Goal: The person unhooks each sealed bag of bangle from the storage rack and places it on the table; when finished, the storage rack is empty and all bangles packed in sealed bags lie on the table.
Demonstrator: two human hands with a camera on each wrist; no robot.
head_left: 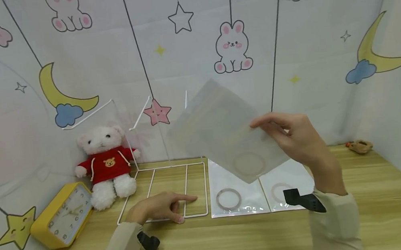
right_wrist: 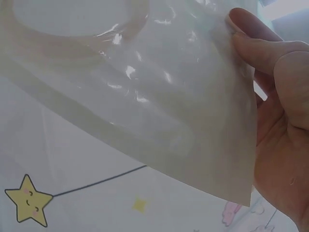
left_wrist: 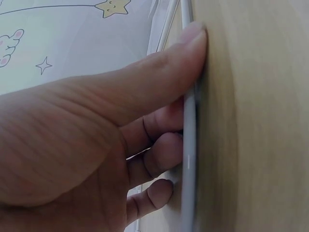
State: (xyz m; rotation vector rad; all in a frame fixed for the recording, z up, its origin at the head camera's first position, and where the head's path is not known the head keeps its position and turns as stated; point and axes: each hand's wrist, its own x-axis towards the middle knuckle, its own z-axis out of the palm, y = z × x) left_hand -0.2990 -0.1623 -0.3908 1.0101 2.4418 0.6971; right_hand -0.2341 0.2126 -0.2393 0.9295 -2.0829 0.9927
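Note:
My right hand (head_left: 296,140) pinches one edge of a translucent plastic panel (head_left: 215,123), raised and tilted in front of the wall. A pale ring (head_left: 249,163) shows near its lower corner; in the right wrist view the glossy panel (right_wrist: 193,111) bends slightly, with the thumb against its edge. On the table lies a white wire frame (head_left: 206,189). My left hand (head_left: 157,207) rests on the frame's left front part, index finger straight; up close, the thumb lies across a white rod (left_wrist: 189,164), the other fingers behind it. Two ringed panels (head_left: 255,200) lie side by side right of the frame.
Thin white rods (head_left: 88,115) stand up behind the frame. A teddy bear in a red hoodie (head_left: 109,166) and a yellow clock (head_left: 64,216) stand at left. A small brown object (head_left: 360,147) lies at the back right. A cartoon-printed cloth (head_left: 194,57) hangs behind the table.

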